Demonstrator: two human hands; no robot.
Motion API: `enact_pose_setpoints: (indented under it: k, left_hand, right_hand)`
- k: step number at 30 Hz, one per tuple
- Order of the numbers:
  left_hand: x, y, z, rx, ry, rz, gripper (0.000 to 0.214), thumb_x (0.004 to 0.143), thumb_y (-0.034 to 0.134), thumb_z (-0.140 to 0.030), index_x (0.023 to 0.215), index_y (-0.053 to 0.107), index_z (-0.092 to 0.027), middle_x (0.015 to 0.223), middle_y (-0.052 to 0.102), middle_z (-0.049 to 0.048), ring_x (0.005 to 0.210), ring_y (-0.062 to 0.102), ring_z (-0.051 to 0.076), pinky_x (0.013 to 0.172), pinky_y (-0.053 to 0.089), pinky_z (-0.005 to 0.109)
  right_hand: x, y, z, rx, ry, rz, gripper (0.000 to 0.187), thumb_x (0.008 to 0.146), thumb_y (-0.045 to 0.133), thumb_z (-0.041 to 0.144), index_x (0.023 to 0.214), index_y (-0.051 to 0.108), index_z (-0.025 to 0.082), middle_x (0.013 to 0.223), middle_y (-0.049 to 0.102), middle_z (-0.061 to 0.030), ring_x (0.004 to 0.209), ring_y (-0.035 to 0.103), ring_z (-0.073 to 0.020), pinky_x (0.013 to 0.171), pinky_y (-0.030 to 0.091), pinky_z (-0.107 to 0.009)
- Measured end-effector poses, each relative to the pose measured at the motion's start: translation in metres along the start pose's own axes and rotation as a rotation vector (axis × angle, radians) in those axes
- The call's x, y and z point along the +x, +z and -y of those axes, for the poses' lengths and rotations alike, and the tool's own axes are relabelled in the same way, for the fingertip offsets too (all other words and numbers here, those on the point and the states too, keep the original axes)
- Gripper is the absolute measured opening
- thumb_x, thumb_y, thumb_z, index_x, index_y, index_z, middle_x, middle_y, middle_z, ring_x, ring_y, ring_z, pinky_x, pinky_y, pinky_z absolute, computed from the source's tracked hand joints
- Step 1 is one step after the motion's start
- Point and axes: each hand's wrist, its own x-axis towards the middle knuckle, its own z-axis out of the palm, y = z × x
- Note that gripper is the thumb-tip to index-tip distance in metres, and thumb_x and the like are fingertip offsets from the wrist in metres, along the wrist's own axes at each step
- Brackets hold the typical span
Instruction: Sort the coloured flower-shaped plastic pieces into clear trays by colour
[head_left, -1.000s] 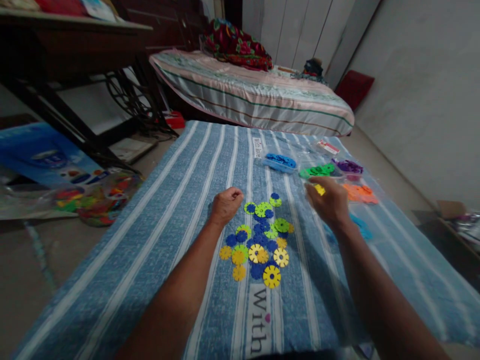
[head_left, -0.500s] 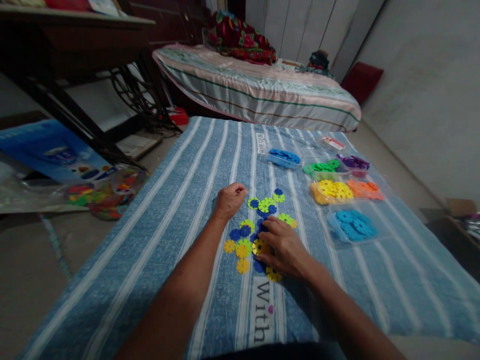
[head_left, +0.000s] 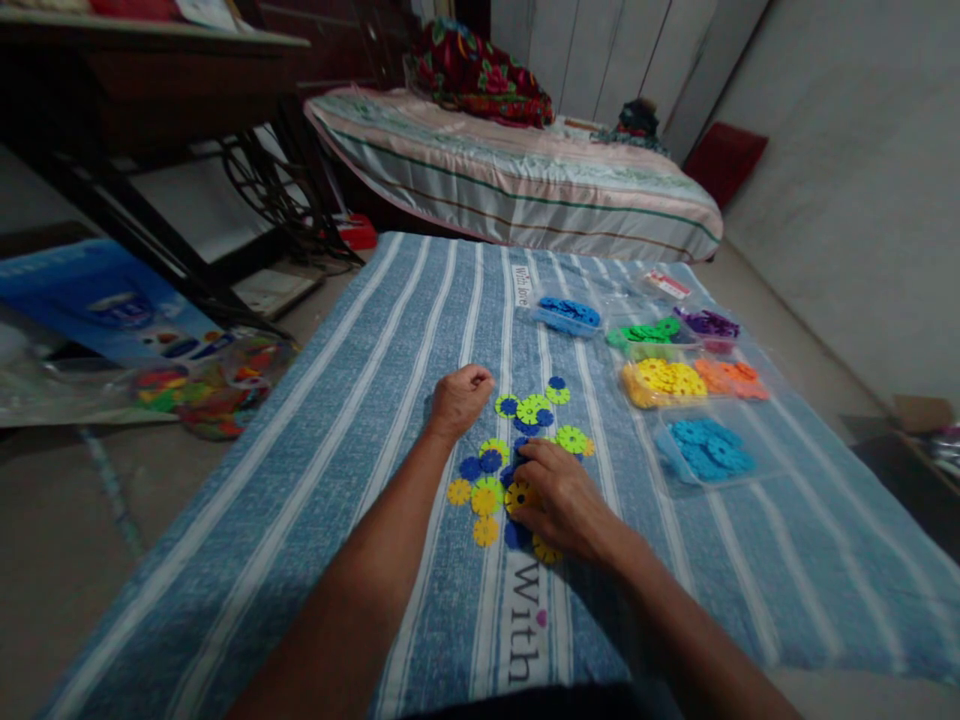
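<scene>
A striped bed point(head_left: 517, 190), a treadle table point(head_left: 150, 90) and a blue box point(head_left: 105, 310) stand behind.

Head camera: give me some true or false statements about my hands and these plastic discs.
The right hand rests on the loose discs. True.
The left hand lies flat and open. False: it is curled into a fist on the striped cloth.
The yellow pile lies beside the orange pile. True.
The light blue pile lies farthest from the person. False: it is the nearest sorted pile.
</scene>
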Motion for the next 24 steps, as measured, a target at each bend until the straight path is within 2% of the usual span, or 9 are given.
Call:
enact_pose_setpoints:
  k: [5, 9, 12, 15, 18, 20, 24]
  left_hand:
    - [0.0, 0.0, 0.001, 0.013, -0.002, 0.001, 0.017, 0.076, 0.056, -0.035, 0.079, 0.065, -0.021, 0.067, 0.066, -0.0004, 0.067, 0.064, 0.016, 0.063, 0.048, 0.024]
    - [0.0, -0.001, 0.0, 0.013, -0.004, 0.004, 0.017, 0.075, 0.056, -0.035, 0.078, 0.065, -0.021, 0.066, 0.065, -0.0003, 0.067, 0.063, 0.016, 0.063, 0.047, 0.024]
    - [0.0, -0.001, -0.002, 0.011, -0.012, 0.008, 0.017, 0.076, 0.056, -0.035, 0.079, 0.065, -0.021, 0.065, 0.065, -0.0006, 0.067, 0.063, 0.016, 0.063, 0.047, 0.024]
    - [0.0, -0.001, -0.003, 0.007, -0.016, 0.005, 0.017, 0.076, 0.056, -0.035, 0.078, 0.065, -0.021, 0.065, 0.065, -0.0009, 0.067, 0.063, 0.016, 0.062, 0.047, 0.024]
    - [0.0, -0.001, -0.002, 0.002, -0.014, 0.007, 0.017, 0.075, 0.056, -0.035, 0.078, 0.065, -0.021, 0.066, 0.066, -0.0006, 0.067, 0.064, 0.016, 0.063, 0.047, 0.024]
    - [0.0, -0.001, -0.001, 0.004, -0.011, 0.008, 0.017, 0.075, 0.056, -0.035, 0.078, 0.065, -0.021, 0.067, 0.066, -0.0005, 0.068, 0.064, 0.016, 0.063, 0.047, 0.024]
    - [0.0, 0.0, 0.001, 0.013, -0.008, -0.002, 0.017, 0.075, 0.056, -0.034, 0.078, 0.066, -0.021, 0.066, 0.066, -0.0004, 0.068, 0.064, 0.016, 0.063, 0.047, 0.024]
  right_hand:
    - [0.001, 0.001, 0.002, 0.144, -0.006, -0.004, 0.014, 0.074, 0.069, 0.012, 0.084, 0.066, 0.022, 0.111, 0.066, -0.0097, 0.118, 0.056, -0.0292, 0.1, 0.046, -0.046]
    - [0.004, -0.008, 0.007, 0.277, 0.022, 0.01, 0.017, 0.071, 0.065, 0.004, 0.07, 0.062, 0.02, 0.1, 0.068, -0.0065, 0.106, 0.062, -0.0241, 0.093, 0.048, -0.039]
    - [0.005, -0.017, 0.008, 0.41, 0.066, 0.005, 0.019, 0.073, 0.062, 0.002, 0.068, 0.06, 0.02, 0.097, 0.068, -0.0045, 0.103, 0.063, -0.0206, 0.09, 0.049, -0.035]
    - [0.006, -0.025, 0.005, 0.501, 0.127, -0.049, 0.015, 0.077, 0.062, 0.008, 0.068, 0.06, 0.02, 0.095, 0.069, -0.004, 0.103, 0.064, -0.02, 0.091, 0.048, -0.035]
    - [0.007, -0.037, -0.011, 0.483, 0.187, -0.168, 0.01, 0.081, 0.063, 0.021, 0.071, 0.062, 0.021, 0.096, 0.07, -0.0051, 0.101, 0.065, -0.0211, 0.091, 0.049, -0.037]
    - [0.009, -0.05, -0.03, 0.4, 0.207, -0.294, 0.01, 0.081, 0.063, 0.026, 0.072, 0.063, 0.021, 0.096, 0.071, -0.0058, 0.098, 0.066, -0.0218, 0.09, 0.049, -0.038]
    - [0.01, -0.09, -0.082, 0.011, 0.269, -0.702, 0.012, 0.079, 0.059, 0.032, 0.073, 0.063, 0.022, 0.086, 0.071, -0.0064, 0.087, 0.066, -0.0238, 0.085, 0.051, -0.041]
